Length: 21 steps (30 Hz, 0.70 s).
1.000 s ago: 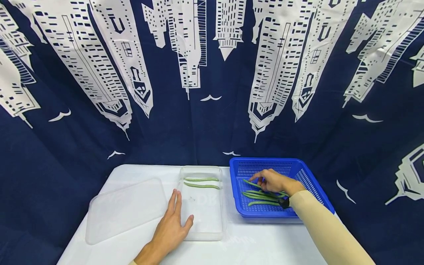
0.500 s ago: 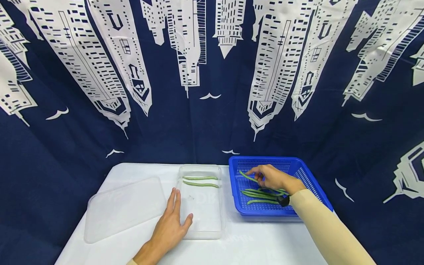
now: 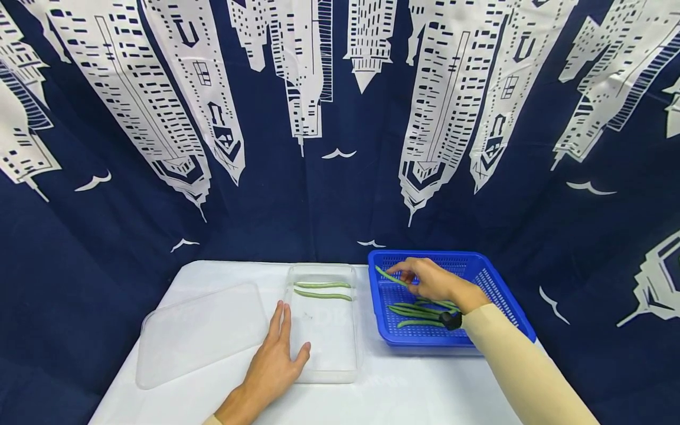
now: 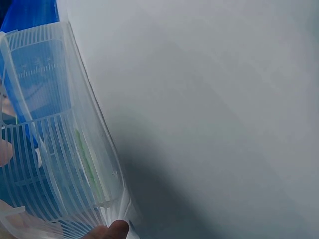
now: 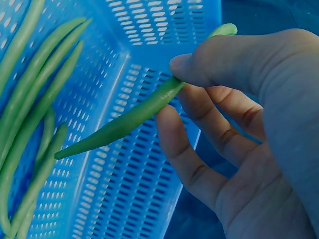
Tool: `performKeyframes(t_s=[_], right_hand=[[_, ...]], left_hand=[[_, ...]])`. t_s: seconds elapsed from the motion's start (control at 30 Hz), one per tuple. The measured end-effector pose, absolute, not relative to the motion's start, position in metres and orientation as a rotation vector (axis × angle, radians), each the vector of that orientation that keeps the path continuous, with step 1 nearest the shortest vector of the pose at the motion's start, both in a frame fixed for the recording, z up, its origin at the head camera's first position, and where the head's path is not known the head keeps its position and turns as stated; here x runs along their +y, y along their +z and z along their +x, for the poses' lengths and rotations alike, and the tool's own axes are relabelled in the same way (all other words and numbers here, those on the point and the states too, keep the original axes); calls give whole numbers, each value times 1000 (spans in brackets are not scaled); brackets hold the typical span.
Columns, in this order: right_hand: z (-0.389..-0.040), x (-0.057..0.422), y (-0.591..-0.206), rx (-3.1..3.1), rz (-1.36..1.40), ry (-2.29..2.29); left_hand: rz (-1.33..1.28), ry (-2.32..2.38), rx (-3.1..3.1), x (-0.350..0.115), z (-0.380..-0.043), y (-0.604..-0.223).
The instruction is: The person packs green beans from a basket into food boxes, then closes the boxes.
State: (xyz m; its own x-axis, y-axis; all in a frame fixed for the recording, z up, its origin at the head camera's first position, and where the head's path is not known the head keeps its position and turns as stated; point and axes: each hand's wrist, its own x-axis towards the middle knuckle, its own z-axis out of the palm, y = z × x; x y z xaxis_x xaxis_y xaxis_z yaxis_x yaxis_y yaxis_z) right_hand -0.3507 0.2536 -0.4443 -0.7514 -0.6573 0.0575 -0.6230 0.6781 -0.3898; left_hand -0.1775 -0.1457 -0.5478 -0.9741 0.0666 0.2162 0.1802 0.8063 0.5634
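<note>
My right hand point(image 3: 431, 280) pinches a green bean point(image 5: 122, 122) between thumb and fingertips, over the back left part of the blue basket point(image 3: 419, 342). The bean slants, with one tapered end sticking out past the fingers. Several more green beans point(image 5: 37, 94) lie on the basket floor. To the left stands a long clear plastic container point(image 3: 330, 354), with two green beans point(image 3: 322, 295) side by side across its back half. My left hand point(image 3: 272, 365) rests with straight fingers at this container's left edge. Its fingertips point(image 4: 118, 229) show at the bottom of the left wrist view.
A clear flat lid point(image 3: 202, 336) lies at the left of the white table point(image 3: 414, 392). Behind the table hangs a dark blue cloth point(image 3: 276, 218) printed with white buildings. The basket's raised wall stands between its beans and the clear container.
My right hand has lifted the green bean off the others and moved up and left, toward the basket's back left corner. My left hand has stayed in place.
</note>
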Motion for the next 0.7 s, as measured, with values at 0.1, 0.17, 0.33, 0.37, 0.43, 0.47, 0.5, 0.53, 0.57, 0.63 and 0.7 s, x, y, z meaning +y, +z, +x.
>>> performKeyframes(t_s=[0.1, 0.17, 0.33, 0.37, 0.43, 0.47, 0.5, 0.53, 0.57, 0.63, 0.7], right_hand=[[-349, 246, -442, 2793, -1067, -610], [-347, 241, -440, 2790, -1076, -606], [-340, 227, -435, 2784, -1088, -583], [-338, 225, -434, 2782, -1090, -581], [-337, 219, -432, 2782, -1116, -572], [-336, 216, -431, 2781, -1132, -571], [-336, 213, -430, 2779, -1150, -571], [-335, 210, -429, 2777, -1167, -573], [-335, 207, -427, 2775, -1186, -571], [-333, 201, -424, 2767, -1217, -572], [-333, 194, -422, 2761, -1241, -559]], left_hand=[[-195, -895, -2806, -146, -177, -549], [-204, -890, -2802, -147, -178, -549], [-217, -889, -2794, -148, -177, -549], [-216, -889, -2793, -148, -177, -549], [-212, -889, -2795, -148, -176, -549], [-212, -887, -2795, -148, -176, -549], [-213, -889, -2795, -148, -176, -549], [-214, -893, -2795, -148, -176, -550], [-214, -896, -2797, -148, -177, -549], [-217, -903, -2802, -148, -177, -549], [-219, -907, -2806, -149, -178, -549]])
